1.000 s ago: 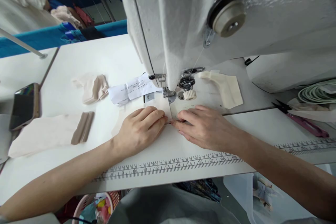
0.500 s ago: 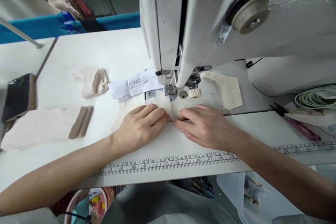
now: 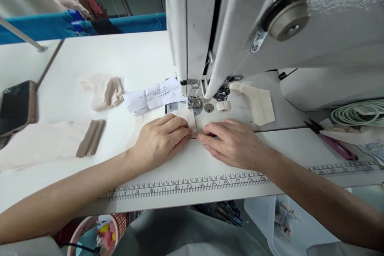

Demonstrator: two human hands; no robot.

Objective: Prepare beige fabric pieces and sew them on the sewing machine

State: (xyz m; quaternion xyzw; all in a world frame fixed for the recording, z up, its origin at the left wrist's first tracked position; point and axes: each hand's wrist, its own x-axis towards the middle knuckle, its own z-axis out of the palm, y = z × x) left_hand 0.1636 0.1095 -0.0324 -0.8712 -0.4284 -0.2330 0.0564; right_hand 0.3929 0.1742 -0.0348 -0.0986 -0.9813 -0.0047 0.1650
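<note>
A pale fabric piece (image 3: 189, 118) lies on the sewing machine's bed, its far end close to the presser foot (image 3: 195, 103). My left hand (image 3: 162, 140) rests over it with fingers closed, thumb and fingertips gripping the near edge. From the right, my right hand (image 3: 232, 144) meets the same edge, its index fingertip pinching the corner. The two hands' fingertips almost touch. Behind my left hand is a white paper strip (image 3: 156, 95) with printed marks. A cream fabric piece (image 3: 259, 106) lies to the right of the needle area.
The sewing machine head (image 3: 240, 16) towers over the hands. Left on the table are a phone (image 3: 18, 108), stacked beige fabric (image 3: 51, 140) and a crumpled piece (image 3: 105, 94). At right lie thread snips (image 3: 336, 144) and green cord (image 3: 360, 113). A ruler tape (image 3: 186, 188) runs along the front edge.
The view has shifted slightly. My left fingers have moved a little back from the fabric's near corner, while my right hand keeps its place there.
</note>
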